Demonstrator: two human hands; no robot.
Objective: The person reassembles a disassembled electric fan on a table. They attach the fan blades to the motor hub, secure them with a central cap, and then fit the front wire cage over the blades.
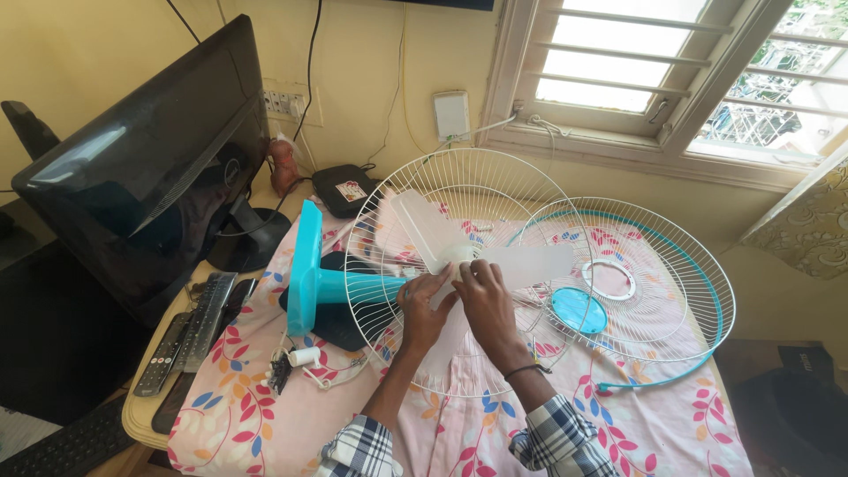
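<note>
Person is wearing a long-sleeved checked shirt, plaid in white, dark blue and grey, cuffs pushed up so both forearms are showing bare. Left hand [424,300] is wearing no glove, no ring visible. Right hand [484,299] is bare too; a thin dark cord wristband [527,371] is sitting just above the plaid cuff.

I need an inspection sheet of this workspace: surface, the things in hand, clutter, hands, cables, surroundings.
Surface: table under a floral cloth.
Things in hand: white fan blade inside the rear grille, on a fan with turquoise base; front grille lies beside it.
Clutter: remotes, small parts, turquoise cap.
Hands: left hand and right hand bare, at the blade hub.
Cables: wires on the wall.
Surroundings: monitor, barred window.
</note>
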